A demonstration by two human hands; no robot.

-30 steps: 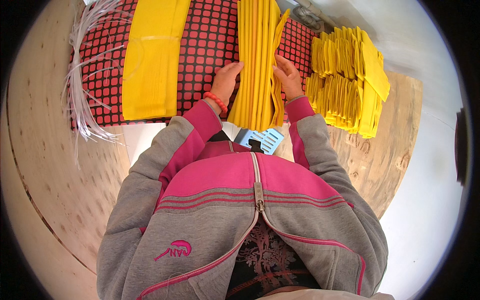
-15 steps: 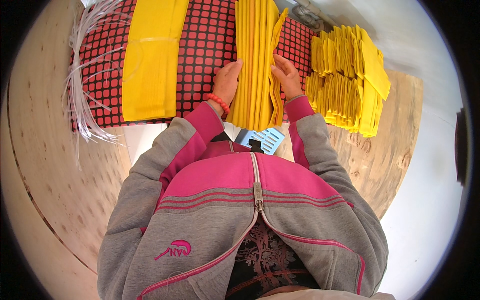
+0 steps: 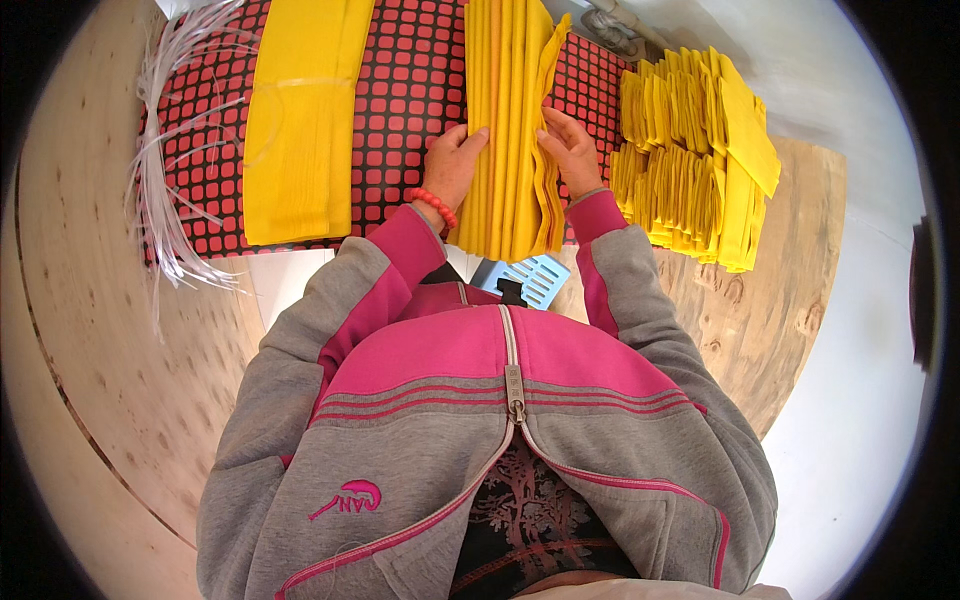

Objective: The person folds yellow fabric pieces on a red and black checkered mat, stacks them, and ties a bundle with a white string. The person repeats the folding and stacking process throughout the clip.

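Below, red-black grid mat [image 3: 410, 100] on wooden table [image 3: 120, 380]; left hand [image 3: 452, 165], right hand [image 3: 570, 150] grip pleated yellow sheets [image 3: 510, 130].

Bright, even daylight w/ soft, faint shadows. Centre sharp; no motion blur. Strong fisheye: straight edges bow toward rim, black vignette all round. White floor at right nearly washed out.

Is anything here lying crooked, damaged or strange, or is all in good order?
Mostly orderly. The bundle of white strips at the left edge of the red and black mat is splayed, its loose ends fanning over the wooden table. The folded yellow pieces on the right sit unevenly. Nothing looks damaged.
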